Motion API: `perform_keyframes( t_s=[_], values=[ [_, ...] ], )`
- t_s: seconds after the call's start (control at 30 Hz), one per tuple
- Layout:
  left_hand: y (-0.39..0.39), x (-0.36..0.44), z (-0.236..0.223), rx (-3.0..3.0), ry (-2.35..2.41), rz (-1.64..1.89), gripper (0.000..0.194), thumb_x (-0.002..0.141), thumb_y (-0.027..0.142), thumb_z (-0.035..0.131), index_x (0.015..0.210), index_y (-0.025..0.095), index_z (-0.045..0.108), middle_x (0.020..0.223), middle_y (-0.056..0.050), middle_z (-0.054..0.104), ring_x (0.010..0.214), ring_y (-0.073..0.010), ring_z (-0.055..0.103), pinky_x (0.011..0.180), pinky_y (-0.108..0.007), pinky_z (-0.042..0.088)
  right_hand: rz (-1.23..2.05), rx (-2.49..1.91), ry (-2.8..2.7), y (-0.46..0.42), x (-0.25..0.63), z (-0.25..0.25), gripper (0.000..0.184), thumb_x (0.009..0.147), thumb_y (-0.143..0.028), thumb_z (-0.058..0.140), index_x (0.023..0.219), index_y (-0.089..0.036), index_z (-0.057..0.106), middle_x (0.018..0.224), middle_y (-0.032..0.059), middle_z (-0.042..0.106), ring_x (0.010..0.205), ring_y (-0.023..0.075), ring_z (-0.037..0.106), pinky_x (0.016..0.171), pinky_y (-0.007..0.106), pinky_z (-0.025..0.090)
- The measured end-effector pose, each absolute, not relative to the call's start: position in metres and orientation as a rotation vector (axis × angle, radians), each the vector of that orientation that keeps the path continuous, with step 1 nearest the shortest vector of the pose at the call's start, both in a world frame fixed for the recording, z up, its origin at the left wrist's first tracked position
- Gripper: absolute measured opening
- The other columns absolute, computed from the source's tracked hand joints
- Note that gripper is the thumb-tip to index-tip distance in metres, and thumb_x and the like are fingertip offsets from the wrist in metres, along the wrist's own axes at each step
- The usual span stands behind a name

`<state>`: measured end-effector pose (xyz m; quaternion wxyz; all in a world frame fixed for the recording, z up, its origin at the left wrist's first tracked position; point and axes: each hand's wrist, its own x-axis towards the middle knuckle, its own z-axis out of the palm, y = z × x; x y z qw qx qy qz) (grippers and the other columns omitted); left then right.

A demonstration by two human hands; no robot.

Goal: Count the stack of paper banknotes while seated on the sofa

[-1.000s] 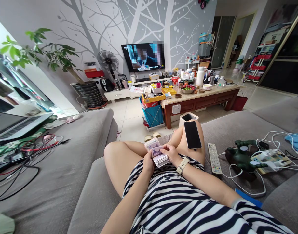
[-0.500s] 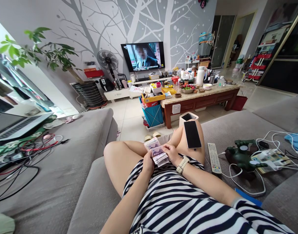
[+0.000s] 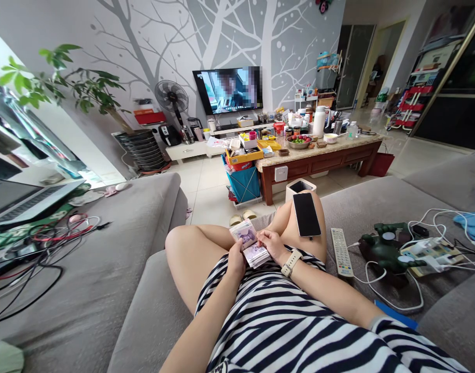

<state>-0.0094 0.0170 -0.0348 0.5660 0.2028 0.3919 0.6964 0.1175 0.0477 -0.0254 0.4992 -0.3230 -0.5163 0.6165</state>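
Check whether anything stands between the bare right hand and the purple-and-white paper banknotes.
Nothing visible: the right hand is at the edge of the banknotes, which the left hand holds. The black rectangular phone lies aside.

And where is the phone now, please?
In the head view, the phone lies on the person's right leg, right of the banknotes and left of the remote control.

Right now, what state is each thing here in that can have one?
Banknotes: bundled, in the left hand
Right hand: fingers curled, at the banknotes
Phone: screen dark, face up
Television: on
Laptop: open
Remote: lying buttons up
Fan: upright; spinning, can't tell
Bowl: holding fruit
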Motion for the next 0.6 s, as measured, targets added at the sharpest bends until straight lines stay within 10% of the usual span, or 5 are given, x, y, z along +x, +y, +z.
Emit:
perform_keyframes(
  t_s=[0.6],
  values=[
    [0.011, -0.009, -0.026, 0.548, 1.0, 1.597, 0.018, 0.065, 0.024, 0.07, 0.08, 0.014, 0.069, 0.076, -0.007, 0.074, 0.072, -0.0239, 0.068, 0.078, -0.037, 0.051, 1.398, -0.829, -1.225, 0.053, 0.118, -0.034, 0.031, 0.064, -0.04, 0.073, 0.076, -0.019, 0.053, 0.067, -0.0035, 0.054, 0.061, 0.0131, 0.05, 0.06, 0.025, 0.04]
  ],
)
